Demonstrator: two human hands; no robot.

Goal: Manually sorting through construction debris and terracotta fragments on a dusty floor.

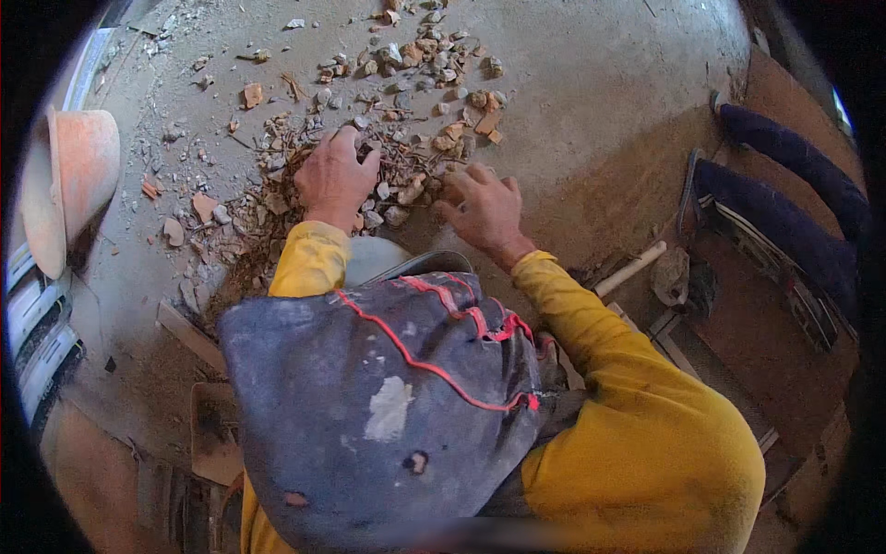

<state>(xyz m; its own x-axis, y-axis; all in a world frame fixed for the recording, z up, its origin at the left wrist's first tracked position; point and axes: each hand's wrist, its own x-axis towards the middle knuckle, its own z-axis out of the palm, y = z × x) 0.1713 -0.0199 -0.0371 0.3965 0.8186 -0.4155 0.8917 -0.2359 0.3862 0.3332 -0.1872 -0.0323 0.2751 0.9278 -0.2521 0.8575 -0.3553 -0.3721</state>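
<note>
A loose heap of rubble (pixel 406 152), made of stones, broken brick bits and thin twig-like scraps, lies on the dusty floor ahead of me. My left hand (pixel 340 177) is down on its near left part with the fingers curled; what they hold, if anything, is hidden. At the right edge of the heap is my right hand (pixel 487 210), its fingers bent but apart, close to a few pale stones. Just below both hands a pale grey rounded rim (pixel 377 257) shows, mostly covered by the dark, stained cloth (pixel 369 397) with red trim over my front.
An orange-pink plastic bucket (pixel 88 166) lies tipped at the left. To the right are a pale wooden stick (pixel 630 269), a clear plastic bag (pixel 670 275) and two long dark blue shapes (pixel 775 222). A wooden piece (pixel 189 337) and a dirty tray (pixel 214 452) are at lower left.
</note>
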